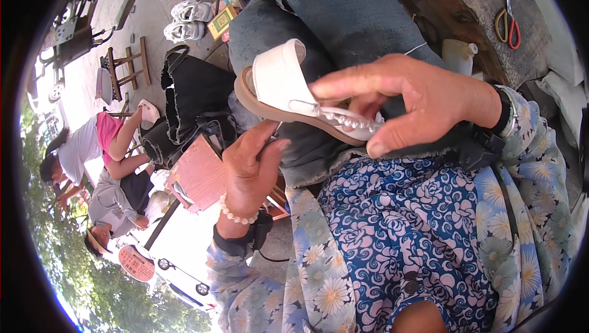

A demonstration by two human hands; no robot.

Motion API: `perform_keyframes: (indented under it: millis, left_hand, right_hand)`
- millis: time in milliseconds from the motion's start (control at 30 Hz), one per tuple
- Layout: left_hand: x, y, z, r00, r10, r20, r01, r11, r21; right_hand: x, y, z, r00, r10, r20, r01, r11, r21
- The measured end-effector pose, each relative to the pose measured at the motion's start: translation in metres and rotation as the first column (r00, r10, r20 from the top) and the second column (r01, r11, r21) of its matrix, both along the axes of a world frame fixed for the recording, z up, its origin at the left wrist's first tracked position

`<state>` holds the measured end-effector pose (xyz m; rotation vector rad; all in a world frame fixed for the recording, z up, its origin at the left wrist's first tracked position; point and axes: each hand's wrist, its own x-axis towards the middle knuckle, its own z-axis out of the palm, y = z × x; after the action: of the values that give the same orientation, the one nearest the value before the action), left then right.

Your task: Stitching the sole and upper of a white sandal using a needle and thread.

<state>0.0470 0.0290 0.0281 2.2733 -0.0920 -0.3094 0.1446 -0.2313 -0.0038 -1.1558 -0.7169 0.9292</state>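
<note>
A white sandal (279, 78) with a tan sole and a strap of pearl-like beads is held above my lap. My right hand (423, 97) grips it at the beaded strap end, thumb at the near side and fingers reaching over the opening. Just below the sole's left part is my left hand (254, 155), its thumb and forefinger closed together. Something thin and shiny shows by those fingertips, too small to name. A short piece of white thread (416, 48) sticks out behind my right hand. Dark, worn cloth (362, 14) covers my lap under the sandal.
Scissors (508, 26) with orange and yellow handles lie at the upper right, near a cloudy plastic bottle (459, 57). On the left are a black bag (196, 88), a pinkish box (199, 173), white shoes (187, 20) and a wooden stool (130, 66). Two people (116, 204) sit farther left.
</note>
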Motion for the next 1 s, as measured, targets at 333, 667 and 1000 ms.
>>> perform_keyframes:
  millis: [333,667,1000]
  left_hand:
    - [-0.039,0.015,-0.050,0.834,0.356,-0.423,-0.552,0.526,-0.646]
    - [-0.030,0.022,-0.059,0.974,0.228,-0.009,-0.226,0.959,-0.168]
    - [-0.016,0.016,-0.049,0.990,0.136,0.026,-0.131,0.983,-0.126]
  right_hand:
    - [-0.039,0.046,0.021,0.751,0.109,0.651,-0.029,0.991,-0.132]
    - [-0.002,-0.010,0.021,0.705,-0.059,0.707,0.287,0.935,-0.208]
    - [0.016,0.028,0.002,0.729,0.134,-0.672,0.142,0.930,0.340]
